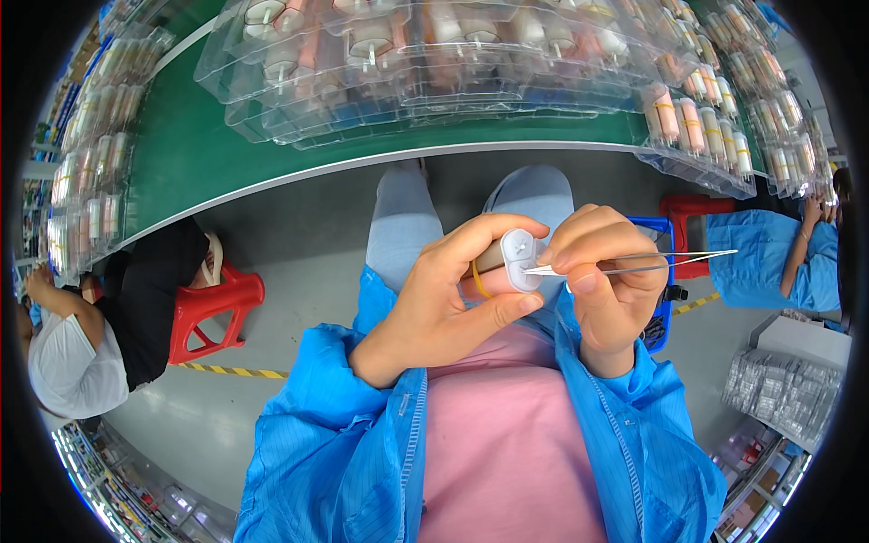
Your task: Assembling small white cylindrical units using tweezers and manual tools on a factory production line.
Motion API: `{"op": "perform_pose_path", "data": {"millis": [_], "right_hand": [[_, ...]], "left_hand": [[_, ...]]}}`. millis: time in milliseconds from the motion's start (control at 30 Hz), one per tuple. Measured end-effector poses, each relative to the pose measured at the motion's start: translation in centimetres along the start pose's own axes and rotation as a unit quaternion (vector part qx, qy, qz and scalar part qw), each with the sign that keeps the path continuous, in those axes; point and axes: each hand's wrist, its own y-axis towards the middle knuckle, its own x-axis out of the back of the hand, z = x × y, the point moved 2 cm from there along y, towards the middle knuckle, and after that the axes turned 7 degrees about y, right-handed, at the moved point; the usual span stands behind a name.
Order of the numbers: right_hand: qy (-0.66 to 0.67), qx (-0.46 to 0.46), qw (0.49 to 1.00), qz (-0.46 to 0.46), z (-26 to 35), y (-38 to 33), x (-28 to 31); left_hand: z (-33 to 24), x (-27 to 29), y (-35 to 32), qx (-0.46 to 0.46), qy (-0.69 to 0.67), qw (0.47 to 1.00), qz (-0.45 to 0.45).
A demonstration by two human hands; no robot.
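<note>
My left hand [444, 303] is wrapped round a pair of joined cylinders, one pinkish and one pale, held together by a yellow rubber band [479, 280]. Their white rounded end cap [519, 246] faces right, toward my other hand. Between the thumb and fingers of my right hand [608, 271] is a pair of metal tweezers [695, 258]. Its narrow pale end reaches the lower part of the cap, and its far end sticks out to the right. Whether the tips grip anything is too small to tell. Both hands are above my lap.
Stacked clear plastic trays [362, 90] of similar cylinders stand on the green table [181, 154] ahead. More trays [697, 131] overhang its edge at right. Red stools [213, 303] and seated co-workers flank me. A blue crate [663, 317] stands beside my right arm.
</note>
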Motion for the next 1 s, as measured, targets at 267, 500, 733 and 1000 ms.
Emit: {"op": "perform_pose_path", "data": {"millis": [267, 500, 733, 1000], "right_hand": [[-0.084, -0.030, 0.995, 0.053, 1.3, 1.2, -0.4], [-0.103, -0.021, 0.992, 0.071, 1.6, 1.3, -0.4], [-0.029, -0.032, 0.998, 0.037, 1.2, 0.9, -0.3], [0.019, -0.036, 0.999, 0.011, 1.0, 0.5, -0.3]], "left_hand": [[-0.2, 0.7, 0.1, -0.037, 0.097, 0.994, 0.024], [-0.5, 0.9, 0.3, -0.070, 0.156, 0.985, 0.030], [-1.2, 0.8, 0.3, -0.035, 0.038, 0.998, 0.039], [-1.1, 0.8, 0.2, -0.029, 0.040, 0.997, 0.050]]}}
